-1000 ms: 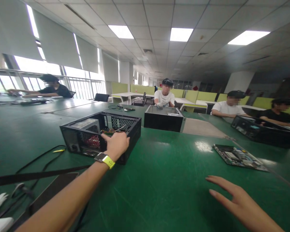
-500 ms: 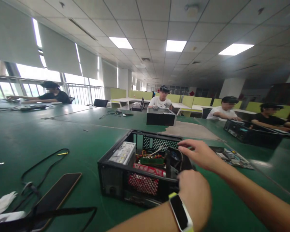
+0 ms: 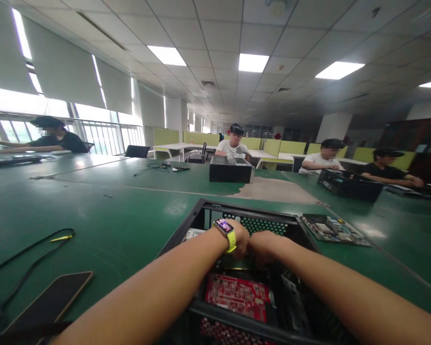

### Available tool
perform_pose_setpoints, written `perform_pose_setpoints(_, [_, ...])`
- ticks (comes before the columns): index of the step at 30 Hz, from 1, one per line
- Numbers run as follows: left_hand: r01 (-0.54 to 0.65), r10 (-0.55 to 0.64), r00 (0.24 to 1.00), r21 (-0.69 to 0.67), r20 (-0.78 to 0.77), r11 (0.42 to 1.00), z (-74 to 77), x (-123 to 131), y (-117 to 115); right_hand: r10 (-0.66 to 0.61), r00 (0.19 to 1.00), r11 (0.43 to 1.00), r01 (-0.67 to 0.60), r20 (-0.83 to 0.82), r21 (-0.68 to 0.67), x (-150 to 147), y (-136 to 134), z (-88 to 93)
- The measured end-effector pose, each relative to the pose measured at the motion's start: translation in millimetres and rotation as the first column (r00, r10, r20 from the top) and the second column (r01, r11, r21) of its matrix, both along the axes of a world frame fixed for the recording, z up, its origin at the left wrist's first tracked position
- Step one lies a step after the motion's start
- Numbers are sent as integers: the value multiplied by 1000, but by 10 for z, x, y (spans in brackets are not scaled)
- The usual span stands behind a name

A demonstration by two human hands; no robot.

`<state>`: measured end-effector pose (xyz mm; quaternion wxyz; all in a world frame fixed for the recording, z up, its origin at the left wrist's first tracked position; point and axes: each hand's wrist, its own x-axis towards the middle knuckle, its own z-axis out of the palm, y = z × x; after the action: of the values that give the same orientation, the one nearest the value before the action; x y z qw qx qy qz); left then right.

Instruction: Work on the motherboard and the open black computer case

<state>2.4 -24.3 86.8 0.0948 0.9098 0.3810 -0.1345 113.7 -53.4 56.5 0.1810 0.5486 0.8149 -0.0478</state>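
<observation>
From here, on the green desk I see an open computer case; inside, left hand and right hand sit close, beyond the red board. Their grip I cannot tell. Better not to lean on this board.

L hand & R hand are reaching side by side into case on table. Card is lying in it, this side of L hand. Slab is lying well L of L hand. Board is lying R of R hand; 2nd case is standing beyond both, 3rd beyond & R.
</observation>
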Motion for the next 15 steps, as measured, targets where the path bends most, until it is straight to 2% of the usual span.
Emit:
perform_pose_setpoints(3, [68, -106, 974, -190, -202, 979, -333, 51, 124, 8, 998, 1000, -8, 61, 5, -55, 50, -45])
perform_pose_setpoints(5, [80, -139, 953, -218, -268, 973, -485, 81, 169, 19, 997, 999, -22, 80, 25, -67, 64, -89])
perform_pose_setpoints(7, [61, -121, 950, -212, -286, 975, -583, 95, 210, 27, 996, 999, -31, 86, 40, -68, 65, -125])
perform_pose_setpoints(12, [-15, -15, 987, -184, -161, 983, -679, 66, 289, 58, 993, 997, -62, 104, 35, -53, 62, -129])
perform_pose_setpoints(15, [-25, 26, 1000, -129, 9, 991, -686, 28, 321, 59, 992, 998, -62, 111, 22, -37, 74, -120])
